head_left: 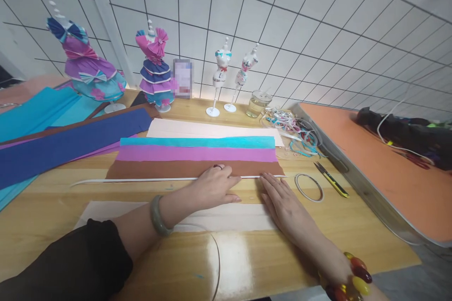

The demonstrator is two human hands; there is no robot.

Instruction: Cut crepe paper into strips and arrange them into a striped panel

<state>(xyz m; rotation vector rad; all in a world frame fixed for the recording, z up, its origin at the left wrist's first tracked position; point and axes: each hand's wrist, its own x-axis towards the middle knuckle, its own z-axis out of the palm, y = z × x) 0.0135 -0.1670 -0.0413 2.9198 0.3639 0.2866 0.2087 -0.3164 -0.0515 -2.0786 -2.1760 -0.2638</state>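
Note:
My left hand [212,187] rests on the wooden table [52,202], fingers pressed together on a thin white strip [141,180] that runs along the lower edge of a brown crepe paper band [169,168]. My right hand [282,200] lies flat with fingers stretched out, its fingertips at the strip's right end. Both hands sit over a pale pink paper sheet [226,216]. Above the brown band lie a purple band [197,153], a turquoise band [197,141] and another pale pink sheet [212,129].
Small scissors [330,178] and a tape ring [309,187] lie right of my hands. Ribbon scraps [289,127] and a glass jar [257,103] sit behind. Several mannequin dolls [155,68] stand by the tiled wall. Dark blue paper [70,146] lies left. An orange board [381,160] borders the right.

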